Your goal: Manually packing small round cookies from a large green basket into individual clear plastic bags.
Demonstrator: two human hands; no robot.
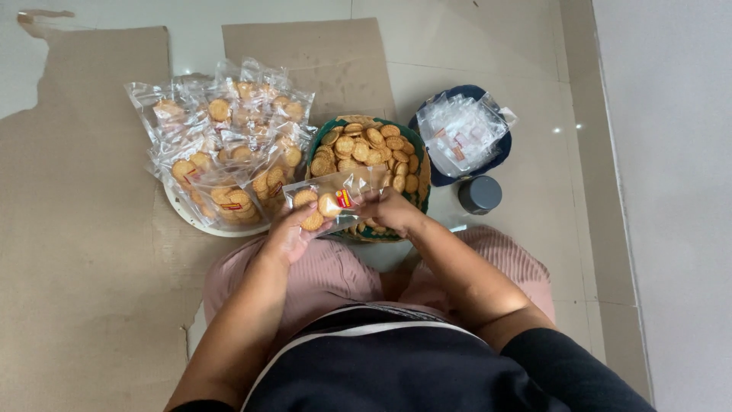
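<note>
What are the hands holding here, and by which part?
Both hold one clear plastic bag with a few round biscuits inside: the left hand under its filled end, the right hand at the other end, above the basket.

Clear biscuit bag with red-yellow label; filled bags left, empty bags right.
</note>
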